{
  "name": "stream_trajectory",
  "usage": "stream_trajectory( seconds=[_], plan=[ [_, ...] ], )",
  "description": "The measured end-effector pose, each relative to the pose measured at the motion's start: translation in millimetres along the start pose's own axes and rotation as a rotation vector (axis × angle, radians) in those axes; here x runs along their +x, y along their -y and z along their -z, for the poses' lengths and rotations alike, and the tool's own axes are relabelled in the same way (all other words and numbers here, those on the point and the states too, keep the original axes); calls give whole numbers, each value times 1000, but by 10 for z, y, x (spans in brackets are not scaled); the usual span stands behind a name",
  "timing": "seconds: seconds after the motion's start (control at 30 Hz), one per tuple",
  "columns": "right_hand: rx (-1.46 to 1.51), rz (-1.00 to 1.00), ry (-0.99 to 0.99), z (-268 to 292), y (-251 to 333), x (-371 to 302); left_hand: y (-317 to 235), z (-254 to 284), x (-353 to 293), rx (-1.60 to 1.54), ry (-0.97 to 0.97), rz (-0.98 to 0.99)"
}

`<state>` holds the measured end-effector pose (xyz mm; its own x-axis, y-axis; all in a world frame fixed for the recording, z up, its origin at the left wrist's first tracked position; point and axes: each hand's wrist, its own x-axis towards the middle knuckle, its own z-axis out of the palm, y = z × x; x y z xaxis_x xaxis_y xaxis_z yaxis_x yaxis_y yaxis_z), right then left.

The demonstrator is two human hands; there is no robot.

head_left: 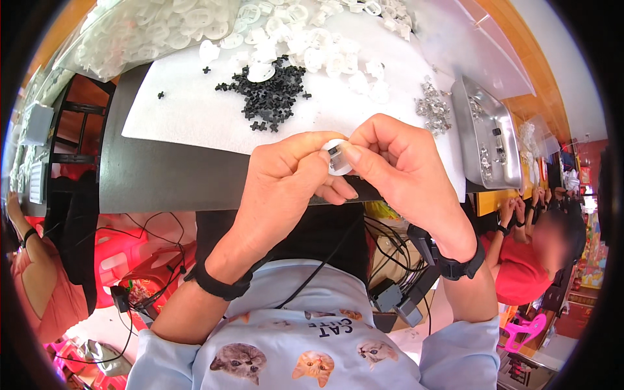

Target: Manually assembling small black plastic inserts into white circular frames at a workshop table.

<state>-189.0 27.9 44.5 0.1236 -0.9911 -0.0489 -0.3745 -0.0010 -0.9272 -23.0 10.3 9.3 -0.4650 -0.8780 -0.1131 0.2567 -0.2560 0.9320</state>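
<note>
Between my two hands, above the table's near edge, is a small round white plastic part (337, 168) with a dark piece at its middle. The thumb and fingers of my left hand (286, 179) pinch its left side. My right hand (406, 169) grips it from the right, thumb pressed on its face. Beyond my hands a heap of small black cross-shaped pieces (273, 91) lies on a white sheet (188, 110). Behind that is a pile of white plastic parts (312, 42). Small metal pieces (434, 107) are gathered to the right.
A metal tray (463, 123) with metal pieces stands at the right. A clear bag of white parts (156, 32) lies at the far left. Black cables (396, 244) hang below the table. A person in red (526, 273) sits at the right; another person's arm (32, 266) shows at the left.
</note>
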Motion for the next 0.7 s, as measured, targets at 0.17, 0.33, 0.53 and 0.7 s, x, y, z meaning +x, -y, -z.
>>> stream_trajectory(
  seconds=[0.17, 0.33, 0.53, 0.7],
  plan=[
    [108, -45, 15, 24, 7, -38, 2, -25, 10, 40, -15, -13],
    [155, -71, 6, 19, -20, -60, 17, -43, 21, 53, -33, -26],
    [131, -31, -15, 4, -72, -90, -2, -63, 30, 82, -33, -12],
    [120, 83, -84, -73, -132, -90, 29, -54, 41, 98, -45, -53]
  ],
)
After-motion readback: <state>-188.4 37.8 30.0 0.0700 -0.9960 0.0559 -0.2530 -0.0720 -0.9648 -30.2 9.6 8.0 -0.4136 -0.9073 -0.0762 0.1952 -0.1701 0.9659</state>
